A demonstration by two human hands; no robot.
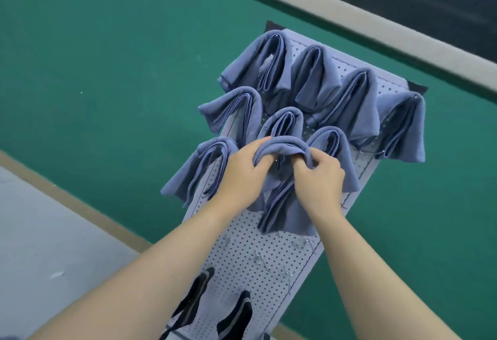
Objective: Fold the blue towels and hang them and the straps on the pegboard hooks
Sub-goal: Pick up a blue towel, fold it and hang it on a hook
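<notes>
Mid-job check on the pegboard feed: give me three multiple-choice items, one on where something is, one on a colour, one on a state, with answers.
1. Where do the dark straps hang on the pegboard?
A. top edge
B. near end, below the towels
C. off the board

2. What colour is the wall behind the board?
A. green
B. red
C. white

3. What is the state of the towel in hand?
A. lying flat on the floor
B. held by one hand only
C. held by both hands over the board

Answers: 1 B, the straps sit at the end nearest the camera. 2 A, green surrounds the board. 3 C, the left hand and right hand both curl fingers round its fold.
</notes>
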